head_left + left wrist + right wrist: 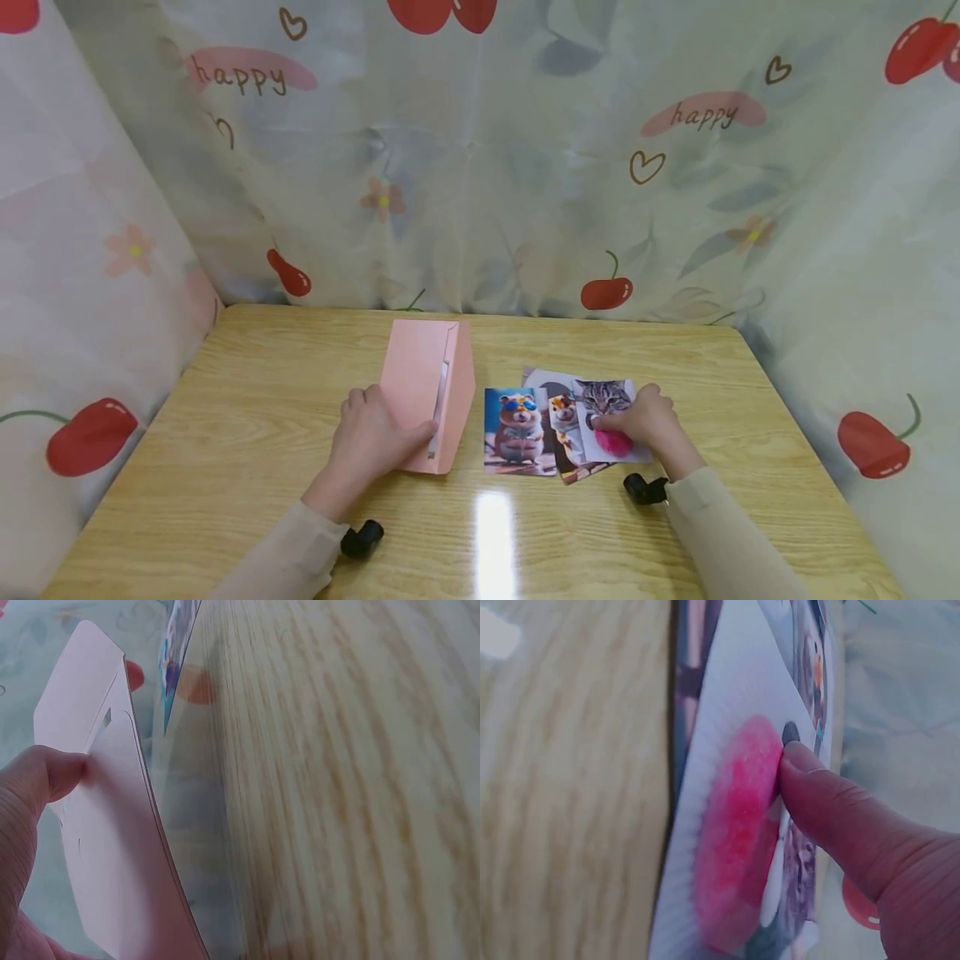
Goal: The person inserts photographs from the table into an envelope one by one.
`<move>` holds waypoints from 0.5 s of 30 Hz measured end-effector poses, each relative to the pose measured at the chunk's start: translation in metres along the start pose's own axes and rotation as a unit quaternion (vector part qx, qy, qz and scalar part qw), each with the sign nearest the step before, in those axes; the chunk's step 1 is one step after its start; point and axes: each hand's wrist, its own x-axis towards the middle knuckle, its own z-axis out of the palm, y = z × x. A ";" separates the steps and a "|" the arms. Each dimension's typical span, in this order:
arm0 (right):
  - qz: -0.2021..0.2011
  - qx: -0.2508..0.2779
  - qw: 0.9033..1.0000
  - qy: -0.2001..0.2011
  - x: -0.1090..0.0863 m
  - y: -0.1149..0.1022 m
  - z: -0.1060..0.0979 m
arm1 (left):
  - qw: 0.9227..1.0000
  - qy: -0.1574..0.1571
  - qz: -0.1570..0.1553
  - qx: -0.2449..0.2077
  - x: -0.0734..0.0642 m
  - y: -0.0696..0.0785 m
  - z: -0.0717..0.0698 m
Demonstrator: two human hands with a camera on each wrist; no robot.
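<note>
My left hand [373, 433] grips a pink paper envelope [414, 367] by its lower part, thumb across the front near a slit, other fingers at the left edge and behind. In the left wrist view the envelope [120, 847] shows a folded flap, and the thumb presses on it. My right hand [647, 419] pinches a cat picture card [603, 396], thumb on its face and fingers round its right edge. Close up in the right wrist view, the thumb lies beside the pink patch on that card [739, 825]. It overlaps other picture cards beneath.
A hamster card [517, 433] with blue sunglasses lies between the envelope and the cat card. Under the cat card several cards stick out, one with an orange-and-white animal [567, 425]. Behind the wooden table [300, 367] hangs a printed curtain [465, 167].
</note>
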 end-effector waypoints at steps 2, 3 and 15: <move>-0.004 0.010 1.000 0.007 0.000 0.001 0.000 | 1.000 -0.001 0.002 -0.001 0.000 0.000 0.000; -0.007 0.015 1.000 0.010 0.001 0.002 0.000 | 1.000 0.000 0.003 -0.002 0.000 0.001 0.000; -0.064 0.102 0.993 0.015 0.001 0.009 -0.008 | 1.000 0.002 0.002 0.001 0.000 0.003 0.000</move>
